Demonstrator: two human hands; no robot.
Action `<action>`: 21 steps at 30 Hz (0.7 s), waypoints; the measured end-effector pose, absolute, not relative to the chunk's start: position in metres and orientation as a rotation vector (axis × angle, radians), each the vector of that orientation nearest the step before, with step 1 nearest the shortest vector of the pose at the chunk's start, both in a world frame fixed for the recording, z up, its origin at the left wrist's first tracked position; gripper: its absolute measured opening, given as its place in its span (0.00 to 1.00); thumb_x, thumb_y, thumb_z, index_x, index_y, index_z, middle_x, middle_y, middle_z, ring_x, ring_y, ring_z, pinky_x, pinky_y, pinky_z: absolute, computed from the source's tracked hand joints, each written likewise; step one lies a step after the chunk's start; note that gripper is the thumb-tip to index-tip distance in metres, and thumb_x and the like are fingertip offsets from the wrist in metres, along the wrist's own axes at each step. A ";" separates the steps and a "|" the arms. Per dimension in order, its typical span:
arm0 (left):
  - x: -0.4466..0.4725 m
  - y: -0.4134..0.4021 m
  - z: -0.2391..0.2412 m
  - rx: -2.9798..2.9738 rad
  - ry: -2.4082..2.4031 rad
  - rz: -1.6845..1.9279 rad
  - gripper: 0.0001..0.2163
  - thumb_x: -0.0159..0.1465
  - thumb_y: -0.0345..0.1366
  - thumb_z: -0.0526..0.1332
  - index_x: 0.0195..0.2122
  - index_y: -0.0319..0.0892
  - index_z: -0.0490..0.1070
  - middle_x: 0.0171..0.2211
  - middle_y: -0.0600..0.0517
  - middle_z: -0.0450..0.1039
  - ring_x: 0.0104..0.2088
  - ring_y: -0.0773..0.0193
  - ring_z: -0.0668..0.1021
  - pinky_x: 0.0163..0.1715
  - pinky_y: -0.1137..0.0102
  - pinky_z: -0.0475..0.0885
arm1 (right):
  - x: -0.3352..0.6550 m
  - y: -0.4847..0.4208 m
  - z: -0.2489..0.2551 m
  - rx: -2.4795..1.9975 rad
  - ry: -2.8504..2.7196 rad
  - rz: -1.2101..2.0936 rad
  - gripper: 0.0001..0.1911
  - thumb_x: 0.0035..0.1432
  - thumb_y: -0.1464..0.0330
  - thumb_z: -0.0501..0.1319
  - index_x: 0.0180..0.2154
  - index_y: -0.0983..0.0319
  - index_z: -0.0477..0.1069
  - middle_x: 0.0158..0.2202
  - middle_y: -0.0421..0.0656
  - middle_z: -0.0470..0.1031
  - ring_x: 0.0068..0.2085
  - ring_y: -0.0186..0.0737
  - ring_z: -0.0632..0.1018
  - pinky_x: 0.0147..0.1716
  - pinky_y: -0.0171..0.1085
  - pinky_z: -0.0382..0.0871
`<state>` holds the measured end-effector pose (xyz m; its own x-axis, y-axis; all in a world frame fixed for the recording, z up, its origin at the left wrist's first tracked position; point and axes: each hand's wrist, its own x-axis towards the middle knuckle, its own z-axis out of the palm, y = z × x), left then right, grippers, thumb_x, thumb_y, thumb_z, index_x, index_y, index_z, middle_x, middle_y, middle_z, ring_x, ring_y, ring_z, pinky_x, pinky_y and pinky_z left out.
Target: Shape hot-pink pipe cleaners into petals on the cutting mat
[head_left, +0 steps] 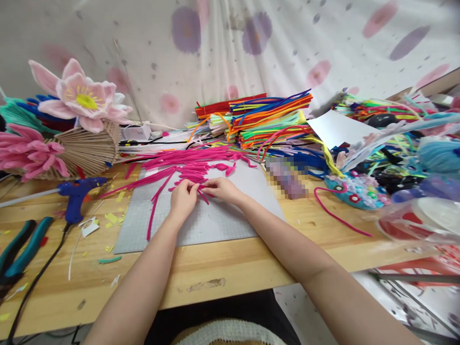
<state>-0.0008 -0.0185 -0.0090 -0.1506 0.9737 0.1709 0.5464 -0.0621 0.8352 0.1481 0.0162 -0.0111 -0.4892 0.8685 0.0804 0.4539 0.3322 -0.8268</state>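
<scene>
Pliers with smooth, curved teal-and-black handles [32,246] lie at the near left of a pale, grained wooden tabletop [195,267]. Farther back, a spiky pink flower of fuzzy petals [23,153] sits beside a ribbed tan fan-shaped piece [89,149], below a pale-pink plush flower with a yellow centre [80,97]. Just to their right and nearer is a blue plastic glue gun [75,198] with a slim whitish rod at its back. Next comes a flat grey gridded mat [224,228], with thin, fuzzy magenta stems [191,156] heaped along its far side. Near its middle, the left hand [183,200] and the right hand [221,189] meet, thumbs and fingers pinched on a short magenta fuzzy stem [204,196]; their fingertips partly hide it. Multicoloured bundles of fuzzy stems [269,118] stack behind. Rightward, one long, bent magenta stem [339,216] curves over the wood, near a shiny, rounded clear plastic container [424,220].
</scene>
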 end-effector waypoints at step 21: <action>-0.003 -0.013 0.002 1.895 1.837 1.142 0.10 0.56 0.35 0.55 0.19 0.43 0.59 0.16 0.56 0.59 0.19 0.68 0.63 0.23 0.71 0.55 | 0.130 0.019 -0.012 -0.932 -1.737 1.574 0.09 0.53 0.68 0.55 0.24 0.65 0.65 0.20 0.38 0.69 0.21 0.27 0.67 0.24 0.30 0.59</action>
<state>-0.0029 -0.0132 0.0024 -0.1120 0.9314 0.3464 0.7226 -0.1629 0.6718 0.1303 0.0186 -0.0125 -0.5669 0.8236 -0.0184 0.0995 0.0463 -0.9940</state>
